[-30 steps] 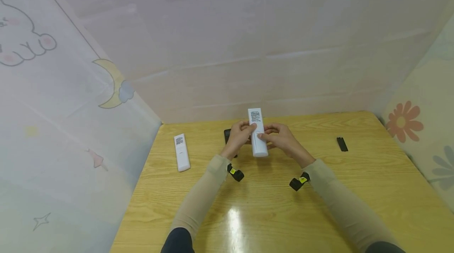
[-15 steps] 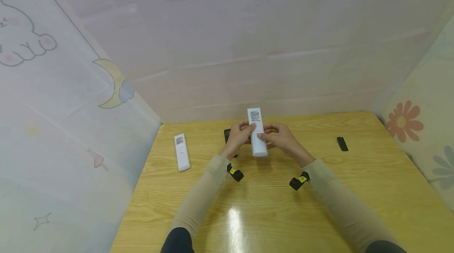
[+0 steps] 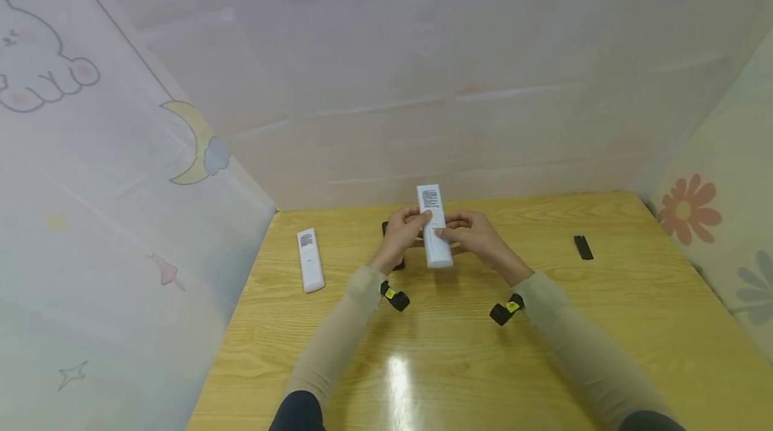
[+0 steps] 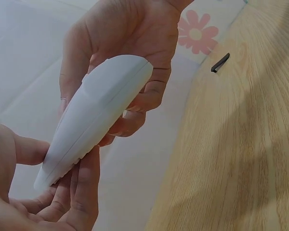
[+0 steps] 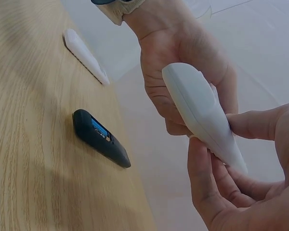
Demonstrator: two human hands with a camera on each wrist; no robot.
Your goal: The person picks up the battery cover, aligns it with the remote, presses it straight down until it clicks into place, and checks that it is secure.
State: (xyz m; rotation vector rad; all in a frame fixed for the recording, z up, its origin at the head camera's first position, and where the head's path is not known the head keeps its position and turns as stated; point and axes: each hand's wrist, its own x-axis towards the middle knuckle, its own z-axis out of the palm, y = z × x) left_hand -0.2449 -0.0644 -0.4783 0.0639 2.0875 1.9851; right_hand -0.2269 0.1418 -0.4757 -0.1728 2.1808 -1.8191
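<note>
Both hands hold a white remote control above the table, its labelled back facing up. My left hand grips its left side, thumb on the back and fingers beneath. From the other side my right hand pinches it, the thumb pressing on the back cover near the middle. In the left wrist view the remote tilts with its thick end toward the camera. A black remote lies partly hidden behind my left hand in the head view; its open battery compartment shows a blue battery.
A second white remote lies back up on the left of the wooden table. On the right lies a small black battery cover. Printed cloth walls rise behind the table and at both sides.
Both hands and the white remote have shifted slightly to the left. The grip looks the same, and the things on the table have not moved.
</note>
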